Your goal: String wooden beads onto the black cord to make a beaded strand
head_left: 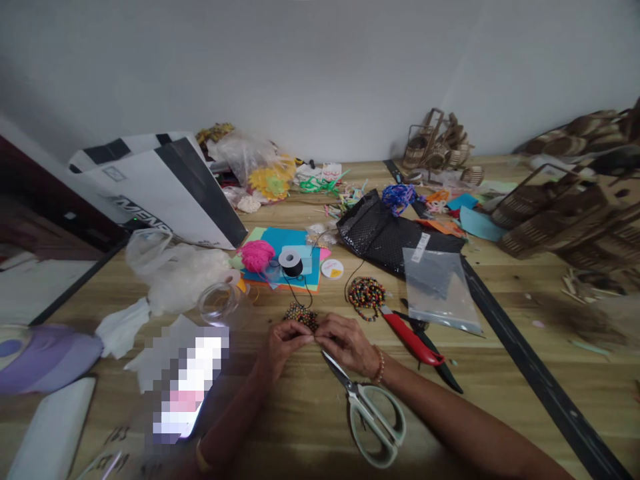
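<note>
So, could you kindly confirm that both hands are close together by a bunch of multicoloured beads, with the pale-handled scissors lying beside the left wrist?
Not quite: the head view shows the pale-handled scissors beside the right wrist, not the left. The left hand and right hand are close together by the multicoloured beads.

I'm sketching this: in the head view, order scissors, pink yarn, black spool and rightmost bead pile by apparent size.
Scissors
Rightmost bead pile and pink yarn, too close to rank
Black spool
</note>
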Available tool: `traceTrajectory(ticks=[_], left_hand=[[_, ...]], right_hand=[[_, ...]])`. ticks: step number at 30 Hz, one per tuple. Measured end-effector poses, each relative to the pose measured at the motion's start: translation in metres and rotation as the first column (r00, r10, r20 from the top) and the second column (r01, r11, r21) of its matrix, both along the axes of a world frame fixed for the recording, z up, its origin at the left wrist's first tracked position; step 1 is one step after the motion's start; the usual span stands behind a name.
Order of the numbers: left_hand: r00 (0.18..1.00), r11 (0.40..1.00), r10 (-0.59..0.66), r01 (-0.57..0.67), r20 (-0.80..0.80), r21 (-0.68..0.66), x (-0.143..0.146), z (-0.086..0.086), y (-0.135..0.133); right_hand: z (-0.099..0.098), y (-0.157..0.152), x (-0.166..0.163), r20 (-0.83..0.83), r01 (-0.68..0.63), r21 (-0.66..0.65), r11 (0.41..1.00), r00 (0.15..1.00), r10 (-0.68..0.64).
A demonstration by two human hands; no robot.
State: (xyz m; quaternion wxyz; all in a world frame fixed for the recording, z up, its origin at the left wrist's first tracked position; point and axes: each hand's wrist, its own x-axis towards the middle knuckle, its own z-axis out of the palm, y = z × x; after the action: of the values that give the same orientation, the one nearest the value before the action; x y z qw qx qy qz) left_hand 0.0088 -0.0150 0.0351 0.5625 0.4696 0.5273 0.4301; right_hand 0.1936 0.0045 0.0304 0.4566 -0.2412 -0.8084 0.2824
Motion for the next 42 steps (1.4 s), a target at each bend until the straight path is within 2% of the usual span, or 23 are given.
traceTrajectory(ticks=[8,19,25,29,32,35,38,42], left_hand=[[0.998,0.999,-0.044,0.043,-0.037,-0.024,0.003,0.005,0.000],[1.000,1.000,-0.014,0.014,-0.014,-0.012,0.002,0.019,0.001],[0.994,0.996,0.089,-0.088,-0.066,0.007,-0.004,0.017,0.003],[0.974,0.980,0.187,-0.176,-0.131,0.089,-0.011,0.013,0.008],[0.934,0.951,0.252,-0.190,-0.254,0.244,-0.013,0.010,0.013],[0.871,0.910,0.267,-0.087,-0.411,0.405,-0.011,0.009,0.020],[0.794,0.886,0.284,-0.004,-0.537,0.463,-0.005,0.010,0.034],[0.644,0.866,0.290,0.139,-0.708,0.481,0.003,0.006,0.063]], right_hand=[[-0.002,0.001,0.000,-0.009,0.003,-0.026,1.000,1.000,-0.004],[-0.003,0.002,0.001,-0.013,-0.002,-0.090,0.996,1.000,0.001],[-0.006,0.003,0.001,-0.007,0.036,-0.137,0.990,0.999,-0.038],[-0.003,0.004,0.003,-0.015,0.079,-0.206,0.975,0.996,-0.084],[-0.001,0.005,0.004,-0.017,0.097,-0.234,0.967,0.994,-0.104],[0.000,0.005,0.004,-0.012,0.108,-0.253,0.961,0.993,-0.115],[-0.002,0.006,0.005,-0.006,0.123,-0.270,0.955,0.992,-0.129],[-0.004,0.006,0.004,-0.005,0.131,-0.259,0.957,0.991,-0.137]])
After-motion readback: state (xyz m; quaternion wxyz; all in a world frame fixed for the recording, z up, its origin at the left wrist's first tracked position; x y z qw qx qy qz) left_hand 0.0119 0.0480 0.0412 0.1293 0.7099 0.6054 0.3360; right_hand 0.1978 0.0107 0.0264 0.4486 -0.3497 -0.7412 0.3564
